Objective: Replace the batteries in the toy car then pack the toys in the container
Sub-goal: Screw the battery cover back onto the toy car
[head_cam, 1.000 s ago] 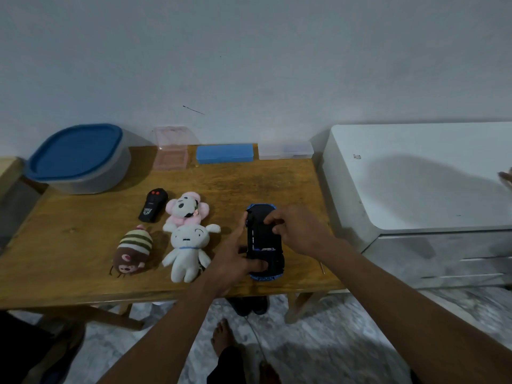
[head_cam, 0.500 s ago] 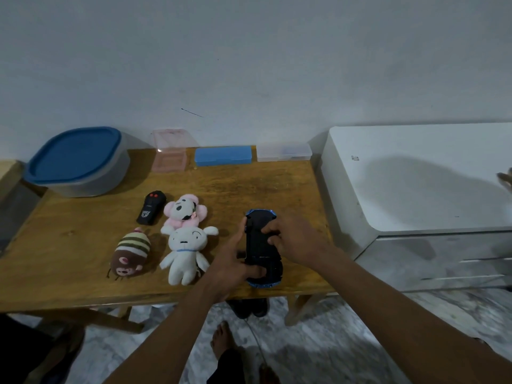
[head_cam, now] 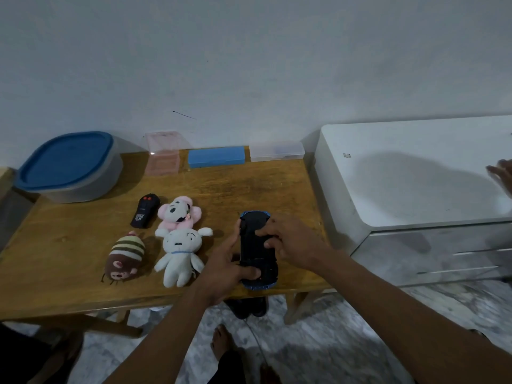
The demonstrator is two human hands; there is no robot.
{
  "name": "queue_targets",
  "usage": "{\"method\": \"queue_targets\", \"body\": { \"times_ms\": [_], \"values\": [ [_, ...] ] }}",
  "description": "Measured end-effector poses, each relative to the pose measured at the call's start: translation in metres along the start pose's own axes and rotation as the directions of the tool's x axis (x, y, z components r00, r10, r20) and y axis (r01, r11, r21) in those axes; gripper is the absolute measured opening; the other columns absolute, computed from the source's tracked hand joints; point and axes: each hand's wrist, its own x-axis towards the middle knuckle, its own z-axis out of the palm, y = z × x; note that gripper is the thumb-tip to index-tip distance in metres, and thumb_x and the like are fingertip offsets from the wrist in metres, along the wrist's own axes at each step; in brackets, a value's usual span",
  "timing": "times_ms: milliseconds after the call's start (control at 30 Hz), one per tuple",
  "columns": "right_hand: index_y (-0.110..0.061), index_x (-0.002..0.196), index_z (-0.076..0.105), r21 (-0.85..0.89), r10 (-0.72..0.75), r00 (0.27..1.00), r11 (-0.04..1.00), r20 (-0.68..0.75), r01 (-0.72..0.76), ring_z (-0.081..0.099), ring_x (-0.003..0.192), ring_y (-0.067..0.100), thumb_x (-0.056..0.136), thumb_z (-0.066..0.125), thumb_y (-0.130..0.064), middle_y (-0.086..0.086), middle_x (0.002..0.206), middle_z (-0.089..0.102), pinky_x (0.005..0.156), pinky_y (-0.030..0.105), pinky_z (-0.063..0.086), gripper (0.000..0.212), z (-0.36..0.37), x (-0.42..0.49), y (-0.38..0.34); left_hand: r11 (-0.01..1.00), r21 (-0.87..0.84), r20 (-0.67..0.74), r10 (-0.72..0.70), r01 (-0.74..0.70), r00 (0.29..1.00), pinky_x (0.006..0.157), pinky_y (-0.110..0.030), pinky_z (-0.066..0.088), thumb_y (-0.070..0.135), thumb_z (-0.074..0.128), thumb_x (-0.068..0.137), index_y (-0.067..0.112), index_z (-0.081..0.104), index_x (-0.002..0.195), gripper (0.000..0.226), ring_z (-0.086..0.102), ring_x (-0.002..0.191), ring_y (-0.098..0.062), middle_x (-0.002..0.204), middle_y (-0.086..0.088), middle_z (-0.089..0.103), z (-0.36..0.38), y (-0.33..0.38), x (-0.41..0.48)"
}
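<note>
A blue toy car (head_cam: 256,239) lies upside down near the front edge of the wooden table (head_cam: 69,234), its black underside facing up. My left hand (head_cam: 225,268) grips its left side and near end. My right hand (head_cam: 291,241) rests on its right side with fingertips pressing on the underside. Left of the car lie a white plush (head_cam: 180,253), a pink plush (head_cam: 178,213), a striped brown plush (head_cam: 126,256) and a black remote (head_cam: 145,213). A grey container with a blue lid (head_cam: 69,167) stands at the back left.
Along the wall stand a clear pink box (head_cam: 163,155), a flat blue case (head_cam: 216,156) and a clear flat case (head_cam: 277,151). A white cabinet (head_cam: 415,189) adjoins the table on the right, with another person's hand (head_cam: 502,173) at its far edge. My bare foot (head_cam: 223,342) is below.
The car and both hands have shifted slightly toward the front edge of the table. My right fingers have spread lower along the underside.
</note>
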Motion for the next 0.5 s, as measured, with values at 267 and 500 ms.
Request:
{"method": "queue_targets", "body": {
  "times_ms": [267,500],
  "values": [
    [-0.012,0.115,0.068,0.08,-0.034,0.997,0.996,-0.075,0.04,0.056,0.099,0.019,0.088,0.061,-0.009,0.008,0.107,0.063,0.084,0.027,0.042,0.027,-0.0023,-0.0051,0.0006,1.0,-0.006,-0.012,-0.005,0.004,1.0,0.08,-0.036,0.057,-0.011,0.073,0.075,0.046,0.012,0.149,0.111,0.063,0.111,-0.025,0.122,-0.003,0.065,0.0015,0.0018,-0.0021],
    [-0.013,0.107,0.071,0.242,0.019,0.993,0.97,-0.121,0.011,0.061,0.087,0.013,0.086,0.063,-0.004,0.005,0.101,0.066,0.08,0.033,0.055,0.025,-0.0069,-0.0036,0.0041,1.0,0.007,-0.014,0.023,-0.023,1.0,0.086,-0.041,0.057,-0.014,0.072,0.074,0.044,0.015,0.149,0.111,0.066,0.106,-0.023,0.11,-0.006,0.071,0.0005,0.0086,-0.0046]
  ]
}}
